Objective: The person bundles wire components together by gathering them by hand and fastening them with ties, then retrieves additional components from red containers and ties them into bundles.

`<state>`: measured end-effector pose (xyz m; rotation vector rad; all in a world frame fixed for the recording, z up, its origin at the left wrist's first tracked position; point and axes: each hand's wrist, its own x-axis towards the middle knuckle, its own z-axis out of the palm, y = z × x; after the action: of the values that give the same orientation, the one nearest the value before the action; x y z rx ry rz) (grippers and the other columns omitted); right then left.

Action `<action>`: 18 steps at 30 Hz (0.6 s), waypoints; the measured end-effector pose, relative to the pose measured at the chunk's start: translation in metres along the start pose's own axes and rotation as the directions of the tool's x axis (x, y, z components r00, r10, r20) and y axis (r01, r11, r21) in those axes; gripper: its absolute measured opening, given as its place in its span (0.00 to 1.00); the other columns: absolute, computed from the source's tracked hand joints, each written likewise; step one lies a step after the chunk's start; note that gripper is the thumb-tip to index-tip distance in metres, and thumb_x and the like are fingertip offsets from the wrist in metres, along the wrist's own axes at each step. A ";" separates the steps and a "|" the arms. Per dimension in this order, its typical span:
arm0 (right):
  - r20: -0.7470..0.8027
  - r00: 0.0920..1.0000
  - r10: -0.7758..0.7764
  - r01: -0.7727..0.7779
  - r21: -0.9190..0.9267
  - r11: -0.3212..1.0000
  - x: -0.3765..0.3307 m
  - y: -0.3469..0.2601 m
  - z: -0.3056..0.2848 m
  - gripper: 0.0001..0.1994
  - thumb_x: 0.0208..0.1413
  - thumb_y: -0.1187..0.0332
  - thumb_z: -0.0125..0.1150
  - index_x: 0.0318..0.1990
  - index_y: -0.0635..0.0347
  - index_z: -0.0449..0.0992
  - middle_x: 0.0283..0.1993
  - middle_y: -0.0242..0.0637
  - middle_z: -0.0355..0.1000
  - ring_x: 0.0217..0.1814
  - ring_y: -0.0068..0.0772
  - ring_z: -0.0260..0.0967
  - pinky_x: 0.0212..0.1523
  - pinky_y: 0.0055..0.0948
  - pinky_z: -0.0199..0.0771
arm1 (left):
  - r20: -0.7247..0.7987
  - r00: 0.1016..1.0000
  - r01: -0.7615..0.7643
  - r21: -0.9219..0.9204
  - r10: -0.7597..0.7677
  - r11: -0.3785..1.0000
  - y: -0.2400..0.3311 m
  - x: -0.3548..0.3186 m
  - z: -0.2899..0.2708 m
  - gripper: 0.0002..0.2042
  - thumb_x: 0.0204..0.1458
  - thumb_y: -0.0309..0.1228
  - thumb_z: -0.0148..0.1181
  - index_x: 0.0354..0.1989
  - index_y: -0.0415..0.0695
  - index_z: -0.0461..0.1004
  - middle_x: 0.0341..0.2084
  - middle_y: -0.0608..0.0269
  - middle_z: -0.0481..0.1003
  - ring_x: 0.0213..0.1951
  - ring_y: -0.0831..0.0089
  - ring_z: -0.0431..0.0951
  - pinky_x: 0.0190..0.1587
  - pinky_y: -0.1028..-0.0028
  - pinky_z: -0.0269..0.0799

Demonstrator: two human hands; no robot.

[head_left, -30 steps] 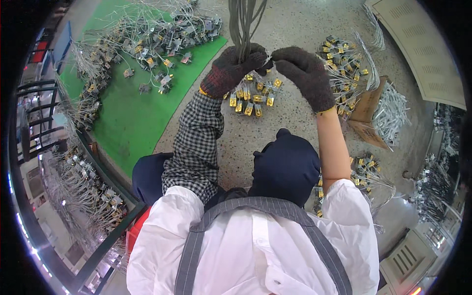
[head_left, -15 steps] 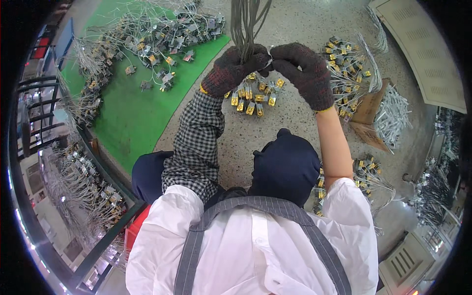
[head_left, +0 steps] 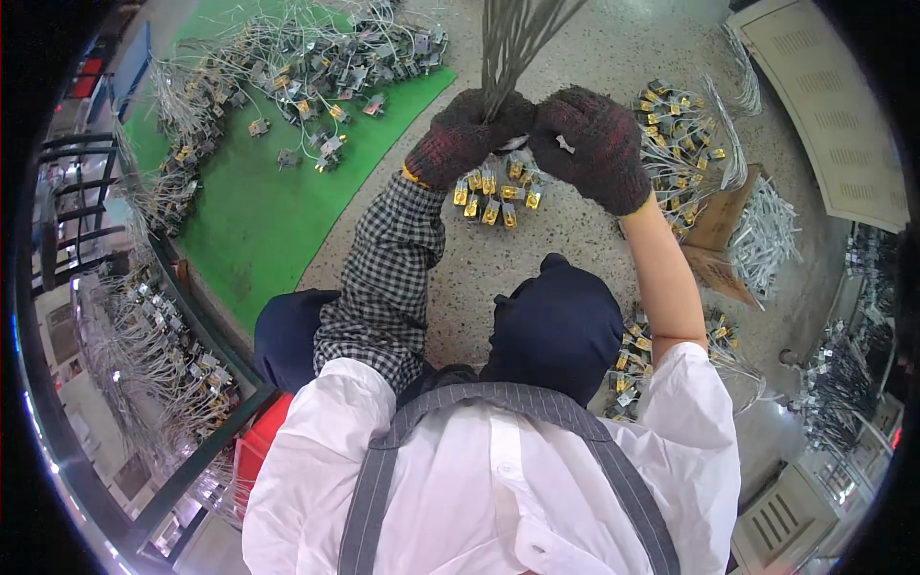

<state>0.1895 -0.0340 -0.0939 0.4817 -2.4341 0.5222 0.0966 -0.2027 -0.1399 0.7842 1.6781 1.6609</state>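
In the head view, I read the gloved left hand [head_left: 470, 139] as closed around a bundle [head_left: 522, 53] of grey wires, which runs from the fist to the top edge. The gloved right hand [head_left: 596, 151] is just beside it, fingers curled inward. A small white piece [head_left: 565, 145] shows at those fingers — I cannot tell how firmly they grip it. Just below both hands sits a cluster [head_left: 492, 211] of yellow-and-grey connectors; I cannot tell whether it rests on the speckled floor [head_left: 465, 287]. On the right I have a carton [head_left: 719, 216] holding pale strips [head_left: 764, 230] — near it lies a second group [head_left: 654, 119] of yellow parts with wires. On the left, a heap [head_left: 340, 57] of wired parts lies on the green mat [head_left: 254, 230].
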 end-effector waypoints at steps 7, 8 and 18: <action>-0.110 0.986 0.122 -0.125 -0.020 0.992 -0.008 0.009 0.006 0.08 0.41 0.74 0.64 0.32 0.56 0.77 0.29 0.36 0.73 0.29 0.36 0.73 0.30 0.29 0.73 | -0.104 0.992 0.074 0.090 -0.065 0.993 0.000 -0.001 0.006 0.11 0.57 0.36 0.57 0.38 0.39 0.75 0.25 0.69 0.74 0.28 0.81 0.71 0.31 0.79 0.70; -0.108 0.987 0.120 -0.122 -0.021 0.992 -0.011 0.014 0.006 0.08 0.41 0.74 0.64 0.32 0.56 0.77 0.29 0.36 0.73 0.29 0.36 0.73 0.30 0.29 0.73 | -0.106 0.992 0.073 0.087 -0.064 0.993 -0.006 -0.001 0.004 0.11 0.57 0.36 0.57 0.38 0.39 0.75 0.25 0.69 0.74 0.28 0.81 0.71 0.31 0.79 0.70; 0.473 0.585 0.659 -0.714 0.685 0.143 -0.029 0.036 0.005 0.15 0.60 0.59 0.51 0.45 0.61 0.74 0.30 0.30 0.73 0.23 0.20 0.66 0.23 0.19 0.64 | -0.154 0.986 0.081 0.070 -0.069 0.994 0.004 -0.008 -0.006 0.12 0.56 0.36 0.57 0.39 0.40 0.75 0.26 0.68 0.75 0.28 0.81 0.73 0.30 0.79 0.70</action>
<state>0.1934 0.0006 -0.1244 -0.4121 -2.1370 2.1992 0.0966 -0.2126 -0.1354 0.6356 1.8622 1.6476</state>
